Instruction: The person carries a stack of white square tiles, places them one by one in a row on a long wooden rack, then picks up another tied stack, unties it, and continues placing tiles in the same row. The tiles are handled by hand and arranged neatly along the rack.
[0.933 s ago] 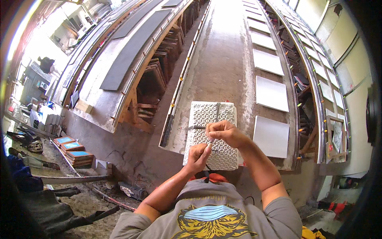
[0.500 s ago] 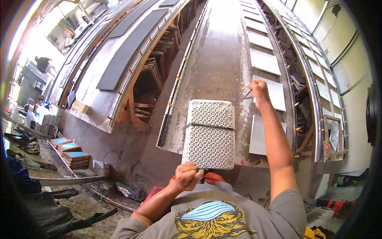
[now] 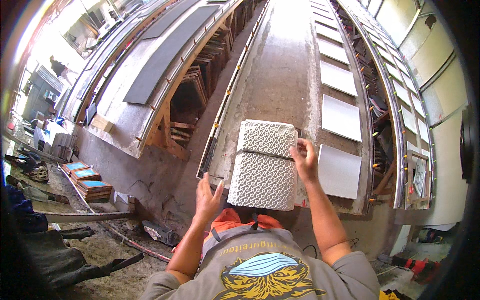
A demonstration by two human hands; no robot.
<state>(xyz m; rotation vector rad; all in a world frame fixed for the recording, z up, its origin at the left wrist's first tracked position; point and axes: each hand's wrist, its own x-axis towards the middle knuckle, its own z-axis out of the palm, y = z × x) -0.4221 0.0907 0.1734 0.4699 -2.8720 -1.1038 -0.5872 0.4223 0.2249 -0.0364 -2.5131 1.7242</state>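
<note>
now right hand [image 3: 304, 159] grip pinches patterned tile stack [image 3: 265, 165] edge; left hand [image 3: 207, 192] open, just beside stack

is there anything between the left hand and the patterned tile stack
Nothing visible. The left hand is open just left of the patterned tile stack, near its lower left corner, with only bare concrete bench between them. The right hand already touches the stack's right edge.

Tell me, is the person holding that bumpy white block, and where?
The right hand touches the patterned white block at its right edge; a full hold cannot be told. The left hand is open near its lower left corner.
</note>
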